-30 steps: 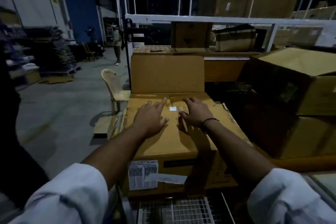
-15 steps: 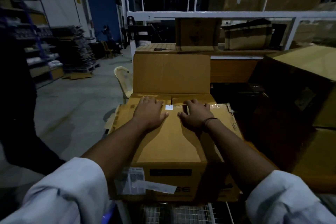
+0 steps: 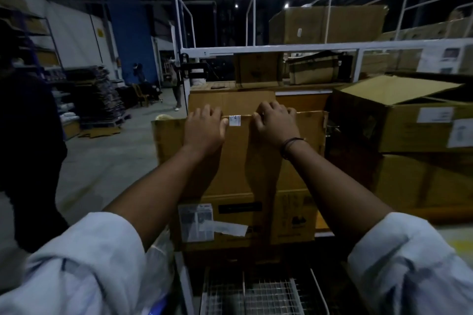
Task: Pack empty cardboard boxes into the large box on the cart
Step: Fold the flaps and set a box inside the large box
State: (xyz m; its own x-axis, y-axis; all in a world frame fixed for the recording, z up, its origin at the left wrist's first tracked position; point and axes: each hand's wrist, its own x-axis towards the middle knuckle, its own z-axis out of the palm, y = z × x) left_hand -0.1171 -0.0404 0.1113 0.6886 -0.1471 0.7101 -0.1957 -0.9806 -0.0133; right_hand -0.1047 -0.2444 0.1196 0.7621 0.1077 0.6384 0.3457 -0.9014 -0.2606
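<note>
Both my hands on one cardboard panel, at the large box on the cart.

Nearest, the wire cart [image 3: 256,294] carries one large box [image 3: 289,212] with one printed label [image 3: 195,222] on its front. Rising from its top is a wide cardboard panel [image 3: 243,161], and I cannot tell whether it is a flap or a separate flattened box. My left hand [image 3: 203,130] and right hand [image 3: 276,125] grip its upper edge, fingers curled over it, one small white sticker [image 3: 234,120] between them. To the right, two stacked boxes [image 3: 399,120] — beyond, a white rack [image 3: 281,47] and one person [image 3: 176,89] standing far off.
</note>
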